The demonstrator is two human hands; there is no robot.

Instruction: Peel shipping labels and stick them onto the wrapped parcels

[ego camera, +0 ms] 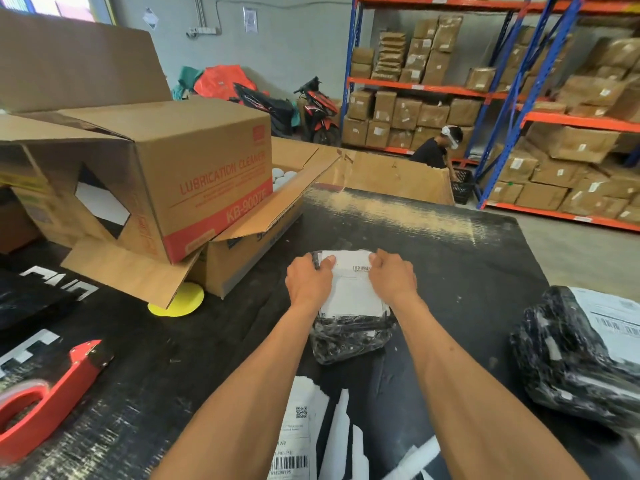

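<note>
Both hands, left hand (309, 280) and right hand (393, 277), press flat-fingered on the shipping label (349, 284), gripping nothing, flanking the black-wrapped parcel (349, 336), label's length running away from the person.

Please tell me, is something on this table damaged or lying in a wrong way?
Yes. The Lubrication Cleaner box sits tilted on the flaps of an open carton, and its side has a torn hole. White paper strips lie scattered at the near edge. The label under both hands looks straight on the parcel.
</note>
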